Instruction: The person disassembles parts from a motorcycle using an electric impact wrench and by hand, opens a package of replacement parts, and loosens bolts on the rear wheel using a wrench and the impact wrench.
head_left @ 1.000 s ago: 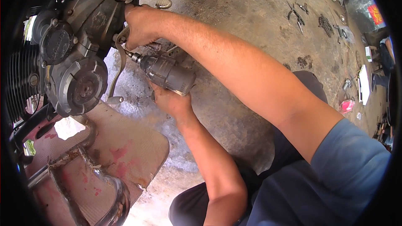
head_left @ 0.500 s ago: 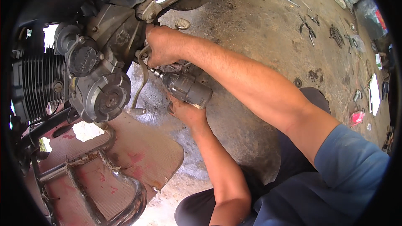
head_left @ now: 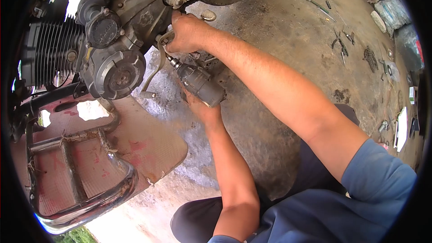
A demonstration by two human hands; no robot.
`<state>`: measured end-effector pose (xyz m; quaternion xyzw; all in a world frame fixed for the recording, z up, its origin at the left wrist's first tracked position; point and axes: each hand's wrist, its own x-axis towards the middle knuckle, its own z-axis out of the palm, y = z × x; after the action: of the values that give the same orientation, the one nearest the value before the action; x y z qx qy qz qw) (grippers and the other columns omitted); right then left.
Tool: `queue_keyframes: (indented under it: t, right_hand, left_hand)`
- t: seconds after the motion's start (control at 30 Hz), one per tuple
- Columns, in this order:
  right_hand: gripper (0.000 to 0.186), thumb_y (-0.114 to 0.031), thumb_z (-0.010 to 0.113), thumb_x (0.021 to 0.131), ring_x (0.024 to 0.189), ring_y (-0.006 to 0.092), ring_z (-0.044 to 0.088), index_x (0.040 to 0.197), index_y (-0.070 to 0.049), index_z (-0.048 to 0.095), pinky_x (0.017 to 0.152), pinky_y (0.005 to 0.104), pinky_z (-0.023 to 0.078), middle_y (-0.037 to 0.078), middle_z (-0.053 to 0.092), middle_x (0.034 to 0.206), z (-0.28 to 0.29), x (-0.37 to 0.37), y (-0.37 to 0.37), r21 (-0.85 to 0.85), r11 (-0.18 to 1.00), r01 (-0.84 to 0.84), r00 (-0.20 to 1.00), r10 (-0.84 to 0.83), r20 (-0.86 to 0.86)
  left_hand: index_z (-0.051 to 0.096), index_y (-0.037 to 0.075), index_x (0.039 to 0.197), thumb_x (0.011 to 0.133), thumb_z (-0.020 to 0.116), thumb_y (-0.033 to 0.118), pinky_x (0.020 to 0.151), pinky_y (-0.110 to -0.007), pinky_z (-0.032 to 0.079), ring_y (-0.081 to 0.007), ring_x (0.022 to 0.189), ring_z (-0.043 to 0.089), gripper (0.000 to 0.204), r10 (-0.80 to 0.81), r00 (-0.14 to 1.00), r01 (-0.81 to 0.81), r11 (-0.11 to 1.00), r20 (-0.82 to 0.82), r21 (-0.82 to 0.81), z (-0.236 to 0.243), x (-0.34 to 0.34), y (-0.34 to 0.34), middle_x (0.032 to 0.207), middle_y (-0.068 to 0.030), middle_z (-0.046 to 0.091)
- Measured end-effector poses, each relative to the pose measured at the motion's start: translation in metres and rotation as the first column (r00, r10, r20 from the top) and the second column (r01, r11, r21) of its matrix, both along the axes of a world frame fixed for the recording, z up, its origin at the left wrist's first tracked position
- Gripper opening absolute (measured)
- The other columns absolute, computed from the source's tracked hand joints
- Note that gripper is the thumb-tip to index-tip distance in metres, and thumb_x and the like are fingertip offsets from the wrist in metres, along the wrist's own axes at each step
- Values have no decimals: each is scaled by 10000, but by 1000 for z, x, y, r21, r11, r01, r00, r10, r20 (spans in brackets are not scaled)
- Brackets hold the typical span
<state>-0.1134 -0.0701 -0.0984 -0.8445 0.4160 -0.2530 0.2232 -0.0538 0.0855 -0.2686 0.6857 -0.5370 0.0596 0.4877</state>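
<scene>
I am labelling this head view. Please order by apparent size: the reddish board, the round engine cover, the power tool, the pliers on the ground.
1. reddish board
2. round engine cover and power tool: look alike, not ranked
3. pliers, though farthest from the camera

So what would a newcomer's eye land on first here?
The finned motorcycle engine at upper left. Just right of it, the left hand grips a grey power tool while the right hand steadies at its tip. Small hand tools lie scattered on the ground at upper right.
</scene>
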Motion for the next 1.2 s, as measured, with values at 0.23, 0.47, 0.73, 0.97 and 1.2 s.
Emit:
queue_keyframes:
  t: [0.23, 0.47, 0.73, 0.97, 1.2]
  right_hand:
    - [832, -356, 806, 722, 1121, 397, 659, 1272, 178, 483, 967, 411, 542, 320, 664, 1155, 0, -8, 2, 69, 997, -16, 1000, 17, -12]
    - [756, -367, 797, 759, 1177, 426, 601, 1247, 148, 535, 987, 441, 532, 291, 650, 1177, 3, -8, 11, -65, 993, 99, 993, -103, -58]
    - [207, -77, 666, 745, 958, 312, 629, 928, 18, 655, 845, 376, 567, 165, 654, 937, 8, 14, 113, -465, 882, -80, 973, -31, -227]
    - [218, -87, 673, 785, 925, 274, 714, 980, 6, 703, 755, 368, 599, 168, 712, 995, 12, 41, 103, -210, 976, -60, 876, -50, -480]
    - [441, -56, 619, 809, 984, 400, 668, 1218, 107, 615, 866, 483, 558, 233, 673, 1099, -37, 55, 125, -496, 813, 306, 930, -366, -27]
  left_hand:
    - [637, 19, 1173, 856, 739, 134, 843, -396, 532, -276, 928, 669, 353, -61, 941, 99, 990, -333, 97, 13, -14, 18, 1059, -124, 707]
    - [636, 20, 1175, 852, 748, 152, 832, -408, 531, -296, 917, 678, 366, -93, 920, 150, 981, -382, 121, 15, -13, 16, 1045, -140, 709]
    - [590, 24, 1332, 767, 817, 331, 985, -447, 474, -373, 1207, 614, 682, -123, 861, 155, 988, -493, 24, -13, 0, 17, 1282, -198, 655]
    - [595, 9, 1308, 783, 811, 275, 1002, -425, 461, -351, 1203, 607, 626, -151, 827, 106, 988, -542, -113, -17, -4, 13, 1303, -191, 641]
    - [635, 28, 1290, 958, 632, 217, 991, -404, 469, -306, 1149, 618, 383, -10, 796, 160, 968, -605, 194, -5, 19, 19, 1210, -164, 682]
